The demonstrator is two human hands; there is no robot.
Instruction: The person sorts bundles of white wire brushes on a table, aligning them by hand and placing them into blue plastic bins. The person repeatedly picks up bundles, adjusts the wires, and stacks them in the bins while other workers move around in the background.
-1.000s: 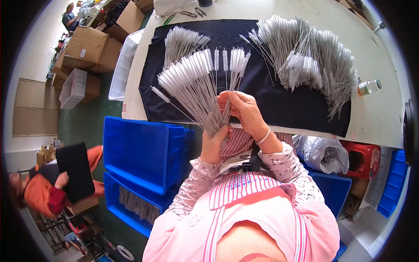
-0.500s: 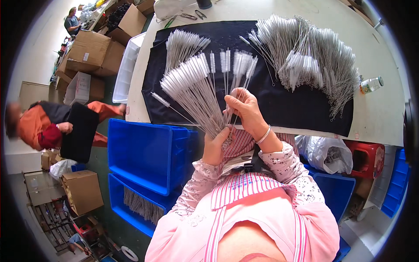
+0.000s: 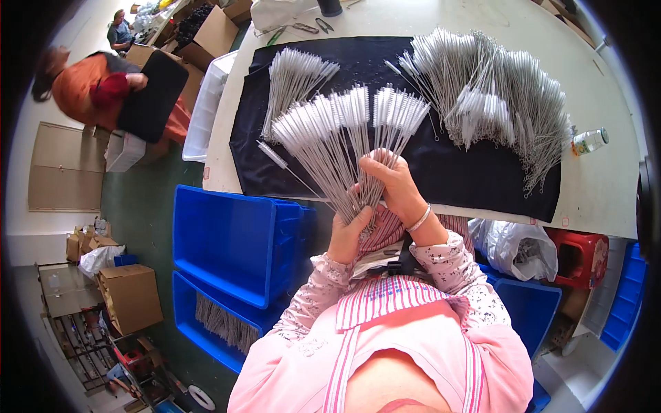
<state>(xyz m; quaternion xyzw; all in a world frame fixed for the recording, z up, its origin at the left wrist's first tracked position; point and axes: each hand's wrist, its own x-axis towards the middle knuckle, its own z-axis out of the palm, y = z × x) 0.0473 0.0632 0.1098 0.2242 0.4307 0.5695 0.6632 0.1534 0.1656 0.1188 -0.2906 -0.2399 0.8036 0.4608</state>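
Observation:
A fanned bundle of white-bristled tube brushes [image 3: 322, 134] with thin wire stems stands above the table's near edge. My left hand [image 3: 350, 233] is closed round the lower stem ends. Higher up, my right hand [image 3: 391, 180] grips the stems of the group of brushes on the right of the fan, thumb across them. One brush [image 3: 274, 155] sticks out apart on the left. Behind the fan, a smaller pile of brushes [image 3: 295, 77] lies on the black cloth [image 3: 258, 175]. A large heap of brushes [image 3: 475, 89] covers its right side, looped wire ends toward me.
Blue bins [image 3: 220, 251] are stacked at the left, the lower one holding wire stems. A glass jar [image 3: 590, 141] lies on the white table [image 3: 606, 186] at right. Snips [image 3: 324, 26] lie at the back. A person in orange [image 3: 89, 93] carries a black panel at far left.
More brushes now sit in the right of the fan, bunched tightly in my right hand. The person in orange has moved farther away, toward the top left.

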